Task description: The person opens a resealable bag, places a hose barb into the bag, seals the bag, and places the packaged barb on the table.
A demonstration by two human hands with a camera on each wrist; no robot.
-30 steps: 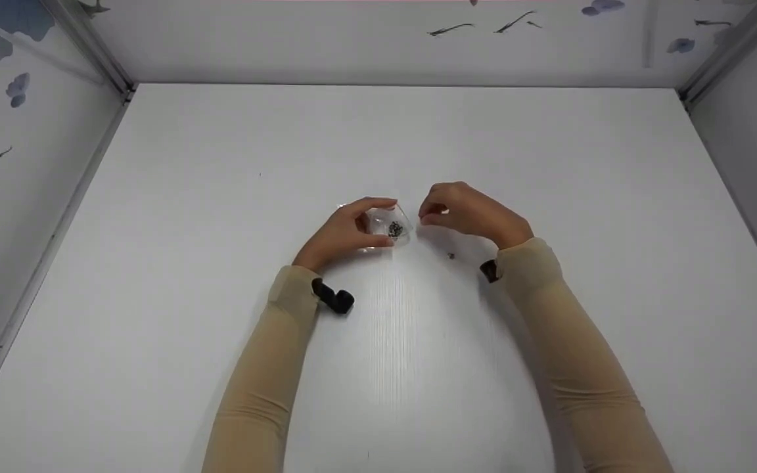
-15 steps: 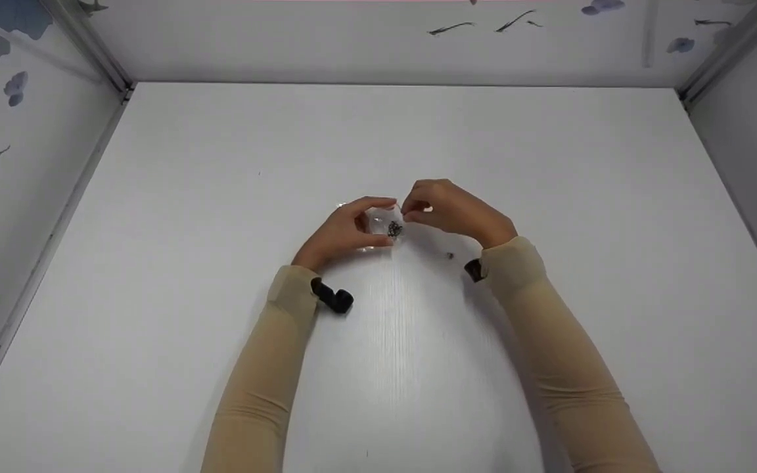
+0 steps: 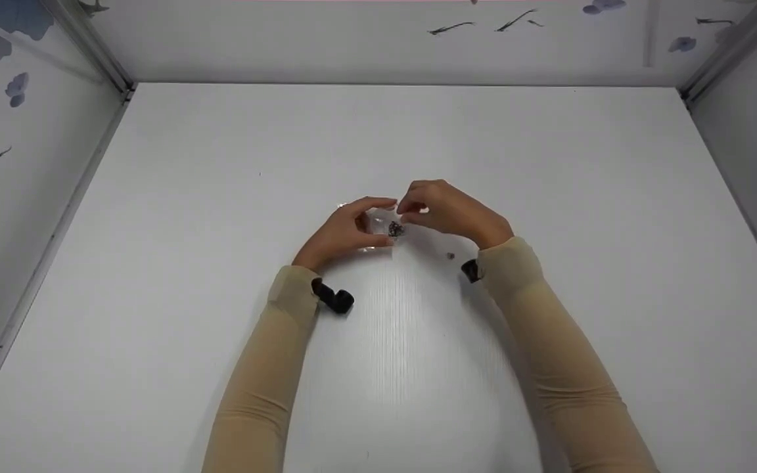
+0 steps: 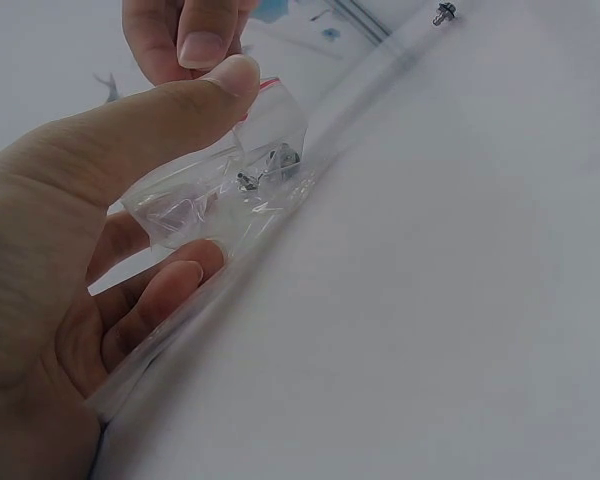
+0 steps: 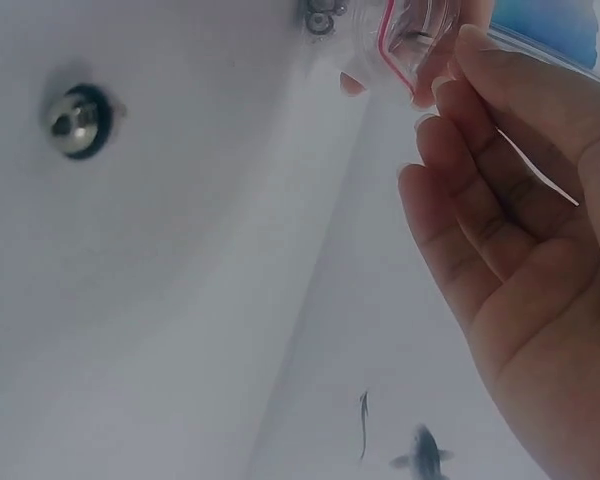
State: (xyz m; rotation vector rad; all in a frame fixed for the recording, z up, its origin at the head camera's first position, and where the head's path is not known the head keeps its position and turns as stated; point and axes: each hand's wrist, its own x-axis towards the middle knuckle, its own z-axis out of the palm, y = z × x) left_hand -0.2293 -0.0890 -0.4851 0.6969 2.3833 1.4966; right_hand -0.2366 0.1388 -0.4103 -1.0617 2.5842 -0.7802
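Note:
My left hand (image 3: 345, 230) holds a small clear zip bag (image 4: 185, 215) between thumb and fingers, a little above the white table. A red strip runs along its mouth. Several small screws (image 3: 395, 228) lie bunched inside the bag. At the mouth is my right hand (image 3: 447, 210), thumb and fingertips drawn together close to the left fingertips. Whatever sits between those right fingertips is hidden. On the table below the right hand lies one loose screw (image 3: 451, 255), silver with a dark ring, seen closer in the right wrist view (image 5: 80, 122).
The white table (image 3: 155, 263) spreads out on all sides of the hands. White panels (image 3: 352, 46) with painted flowers and fish stand at the back and left; a plain one (image 3: 753, 144) stands at the right. A black wrist camera (image 3: 336, 299) sits on the left cuff.
My right hand has moved left, from just beside the bag to its mouth. My left hand and the bag stay in place, and the loose screw lies where it was.

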